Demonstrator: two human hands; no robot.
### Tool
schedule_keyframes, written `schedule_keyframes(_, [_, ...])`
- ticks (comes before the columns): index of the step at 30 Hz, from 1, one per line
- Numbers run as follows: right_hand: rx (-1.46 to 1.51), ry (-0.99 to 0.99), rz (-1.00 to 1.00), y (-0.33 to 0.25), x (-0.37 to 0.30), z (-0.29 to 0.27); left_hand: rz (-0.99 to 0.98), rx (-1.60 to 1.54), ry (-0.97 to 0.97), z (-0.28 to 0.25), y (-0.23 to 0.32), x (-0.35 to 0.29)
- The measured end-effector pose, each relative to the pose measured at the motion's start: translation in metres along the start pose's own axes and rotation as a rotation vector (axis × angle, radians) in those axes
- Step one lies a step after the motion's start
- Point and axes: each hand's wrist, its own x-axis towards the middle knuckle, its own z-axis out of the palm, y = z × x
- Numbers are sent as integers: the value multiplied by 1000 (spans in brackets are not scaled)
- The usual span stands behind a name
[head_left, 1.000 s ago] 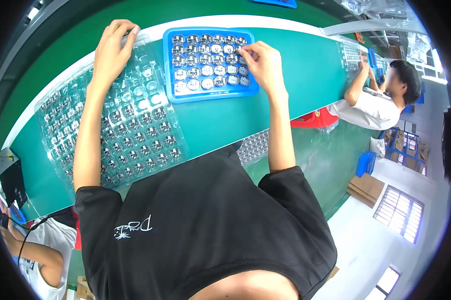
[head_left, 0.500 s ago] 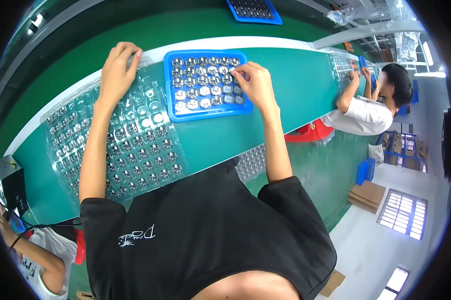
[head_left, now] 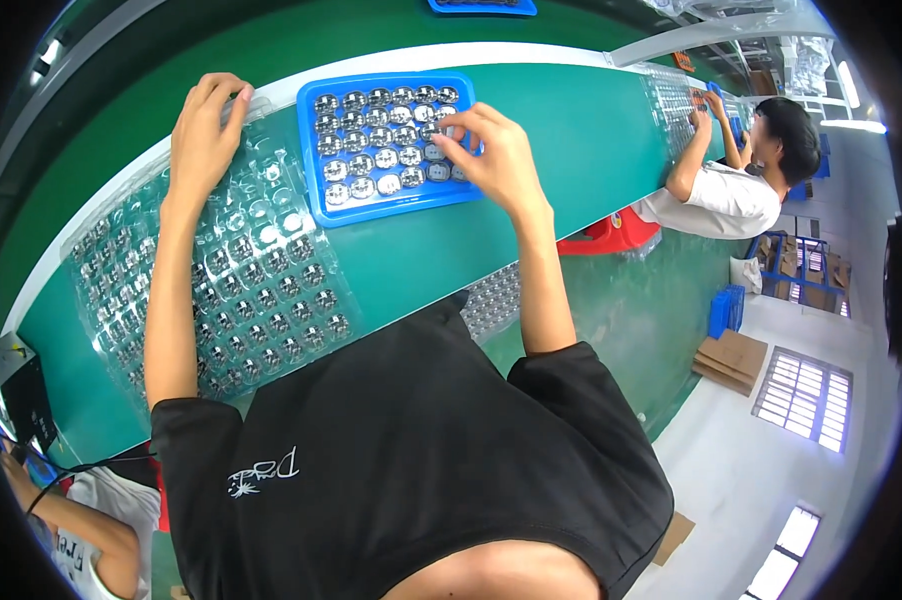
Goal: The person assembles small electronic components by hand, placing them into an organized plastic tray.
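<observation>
In front of me on the green bench lies a blue tray [head_left: 386, 213] filled with rows of small round silver-and-black metal parts [head_left: 360, 163]; several look paler. My right hand [head_left: 501, 160] reaches over its right side, thumb and forefinger pinched at a small metal part [head_left: 430, 131]. A clear plastic tray with pockets [head_left: 331, 270] spreads out left of the blue one, with similar parts in many pockets and bare pockets toward its far right. My left hand [head_left: 206, 135] is at that clear tray's far edge, fingers bent downward; what lies under the fingertips is hidden.
Another blue tray [head_left: 483, 6] sits beyond the bench's white far edge [head_left: 421, 57]. A black-and-white box [head_left: 19, 390] with cables stands at the left end. Co-workers sit at both sides, one near a red stool [head_left: 616, 235]. More pocketed plastic [head_left: 493, 300] shows below the bench edge.
The whole view has shifted, so the bench and trays appear higher and slightly left. My right hand stays over the blue tray's right side; my left hand remains at the clear tray's far edge.
</observation>
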Motion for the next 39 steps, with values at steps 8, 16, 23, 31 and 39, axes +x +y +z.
schedule_keyframes(8, [-20, -15, 24, 2, -5, 9, -20, -5, -35, -1, 2, 1])
schedule_keyframes(16, [95, 83, 43, -8, -8, 2, 237, 161, 137, -16, 27, 8])
schedule_keyframes(23, [374, 34, -120, -77, -3, -31, 156, -663, -452, -24, 136, -13])
schedule_keyframes(31, [504, 115, -166, -105, -16, -50, 92, -943, -361, -29, 152, -22])
schedule_keyframes(39, [388, 138, -335, -120, -16, -51, -23, -1002, -443, -45, 167, -27])
